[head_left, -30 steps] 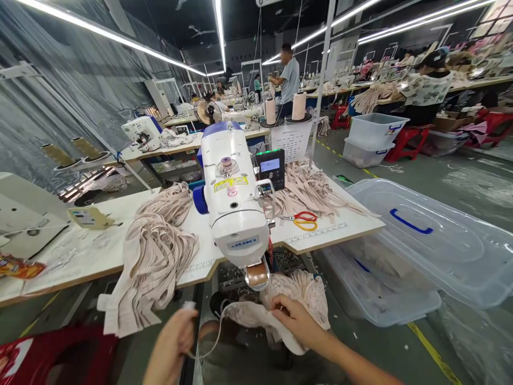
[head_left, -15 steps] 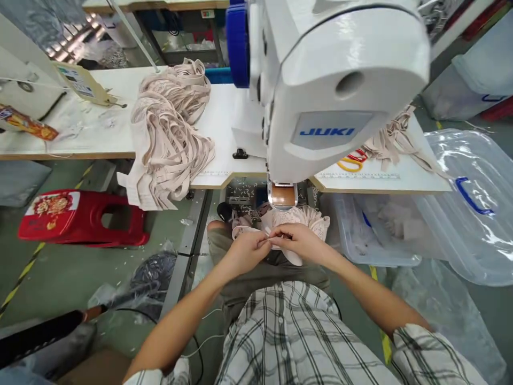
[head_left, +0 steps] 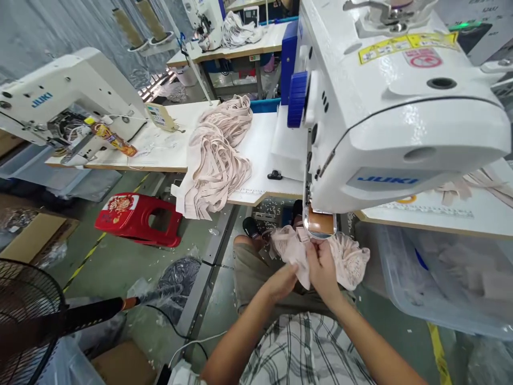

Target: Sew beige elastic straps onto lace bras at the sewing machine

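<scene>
A pale beige lace garment lies bunched over my lap, below the head of a white sewing machine. My left hand pinches the lower left edge of its smooth cloth. Just right of it, my right hand is closed on the same garment, fingertips close under the orange-brown plate of the machine head. More gathered lace hangs to the right of my right hand. The machine head and my fingers hide part of the cloth.
A heap of beige straps lies on the white table at left. A red stool and a black fan stand on the left. A clear plastic bin sits at right, below the table edge.
The view has swung left and up. My hands were fingertip to fingertip on a thin edge; now they hold the garment apart, the right hand higher, near the machine head.
</scene>
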A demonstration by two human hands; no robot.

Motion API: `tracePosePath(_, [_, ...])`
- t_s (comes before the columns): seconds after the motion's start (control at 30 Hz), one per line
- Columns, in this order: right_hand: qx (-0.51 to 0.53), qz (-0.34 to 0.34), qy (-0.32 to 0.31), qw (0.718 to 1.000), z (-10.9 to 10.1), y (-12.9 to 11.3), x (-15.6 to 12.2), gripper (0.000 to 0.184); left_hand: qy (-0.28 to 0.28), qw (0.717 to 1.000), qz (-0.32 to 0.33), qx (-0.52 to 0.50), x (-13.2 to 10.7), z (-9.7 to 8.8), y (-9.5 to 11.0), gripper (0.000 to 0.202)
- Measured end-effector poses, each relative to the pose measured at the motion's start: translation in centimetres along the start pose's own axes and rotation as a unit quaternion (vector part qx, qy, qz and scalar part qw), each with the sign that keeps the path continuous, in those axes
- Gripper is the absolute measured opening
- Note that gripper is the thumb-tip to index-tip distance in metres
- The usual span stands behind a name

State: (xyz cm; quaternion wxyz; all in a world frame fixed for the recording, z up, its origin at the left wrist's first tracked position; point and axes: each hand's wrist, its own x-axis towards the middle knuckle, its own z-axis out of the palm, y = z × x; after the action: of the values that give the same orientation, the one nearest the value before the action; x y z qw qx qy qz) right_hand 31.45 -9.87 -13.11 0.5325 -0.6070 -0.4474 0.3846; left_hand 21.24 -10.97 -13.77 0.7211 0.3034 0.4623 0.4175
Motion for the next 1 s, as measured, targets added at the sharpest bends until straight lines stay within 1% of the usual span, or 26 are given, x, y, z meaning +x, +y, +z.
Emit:
tracePosePath(0.07, [-0.017,-0.009,0.003,1.0,0.7,-0.1,-1.0,0.028,0.029,0.999,0.003,-0.027,0.4,0.3,-0.6,0.054])
tracePosePath(0.17, [-0.039,-0.004,0.004,0.999,1.0,0.3,-1.8,0.027,0.083,0.996,0.018,-0.034,0.2,0.7,-0.9,0.049])
tracePosePath(0.2, [-0.046,-0.005,-0.016,0.999,0.7,0.4,-1.9,0.026,0.098,0.995,0.021,-0.032,-0.1,0.7,-0.7,0.047])
tracePosePath(0.23, [-0.053,-0.007,-0.05,0.997,0.3,0.6,-1.9,0.026,0.11,0.993,0.027,-0.015,-0.3,0.6,-0.4,0.046])
tracePosePath(0.3, [-0.08,-0.022,-0.115,0.99,-1.3,0.6,-1.7,0.027,0.121,0.989,0.054,0.068,-0.8,0.3,0.8,0.045])
tracePosePath(0.33, [-0.101,-0.037,-0.124,0.986,-2.3,0.6,-1.6,0.027,0.112,0.983,0.071,0.128,-1.0,0.1,1.5,0.043])
tracePosePath(0.37, [-0.125,-0.06,-0.115,0.984,-3.3,0.4,-1.4,0.026,0.088,0.974,0.084,0.192,-1.3,-0.1,2.3,0.039])
tracePosePath(0.43, [-0.165,-0.124,-0.092,0.974,-5.2,-0.2,-0.8,0.025,0.008,0.953,0.081,0.291,-1.6,-0.5,3.7,0.031])
tracePosePath(0.47, [-0.175,-0.158,-0.111,0.965,-6.0,-0.5,-0.4,0.028,-0.032,0.944,0.071,0.32,-1.8,-0.5,4.2,0.031])
tracePosePath(0.5, [-0.18,-0.187,-0.158,0.953,-6.6,-0.9,0.0,0.032,-0.065,0.936,0.062,0.339,-1.9,-0.5,4.7,0.033])
tracePosePath(0.53, [-0.184,-0.203,-0.221,0.936,-7.0,-1.3,0.3,0.032,-0.09,0.93,0.052,0.353,-2.1,-0.5,5.0,0.034])
tracePosePath(0.57, [-0.189,-0.204,-0.284,0.918,-7.3,-1.7,0.6,0.029,-0.105,0.925,0.046,0.362,-2.1,-0.4,5.2,0.033])
tracePosePath(0.6, [-0.194,-0.192,-0.336,0.902,-7.5,-2.1,0.8,0.023,-0.116,0.922,0.039,0.369,-2.2,-0.3,5.4,0.032])
tracePosePath(0.63, [-0.198,-0.171,-0.369,0.892,-7.7,-2.4,1.0,0.017,-0.123,0.919,0.032,0.373,-2.2,-0.2,5.6,0.03])
tracePosePath(0.67, [-0.198,-0.145,-0.383,0.891,-7.8,-2.7,1.0,0.013,-0.128,0.918,0.026,0.375,-2.3,-0.1,5.8,0.029])
tracePosePath(0.7, [-0.193,-0.117,-0.377,0.898,-7.9,-2.8,0.9,0.01,-0.132,0.918,0.021,0.373,-2.3,0.0,6.0,0.027])
tracePosePath(0.73, [-0.186,-0.092,-0.35,0.913,-8.1,-2.9,0.9,0.009,-0.13,0.922,0.017,0.365,-2.2,0.1,6.3,0.025])
tracePosePath(0.8, [-0.182,-0.051,-0.253,0.949,-8.6,-2.8,0.7,0.007,-0.116,0.938,0.006,0.327,-2.2,0.1,6.8,0.024])
tracePosePath(0.83, [-0.186,-0.038,-0.196,0.962,-8.8,-2.7,0.5,0.007,-0.104,0.95,-0.004,0.296,-2.1,0.1,7.0,0.026])
tracePosePath(0.87, [-0.193,-0.035,-0.149,0.969,-8.9,-2.6,0.4,0.008,-0.089,0.961,-0.016,0.261,-2.1,0.1,7.2,0.03])
tracePosePath(0.9, [-0.201,-0.042,-0.12,0.971,-9.0,-2.6,0.2,0.01,-0.074,0.97,-0.029,0.228,-2.1,0.2,7.3,0.035])
tracePosePath(0.93, [-0.208,-0.058,-0.111,0.97,-9.0,-2.6,0.0,0.012,-0.061,0.977,-0.041,0.202,-2.1,0.3,7.3,0.041])
tracePosePath(1.0, [-0.214,-0.115,-0.122,0.962,-8.6,-2.8,-0.6,0.017,-0.043,0.982,-0.055,0.175,-2.1,0.5,7.1,0.049])
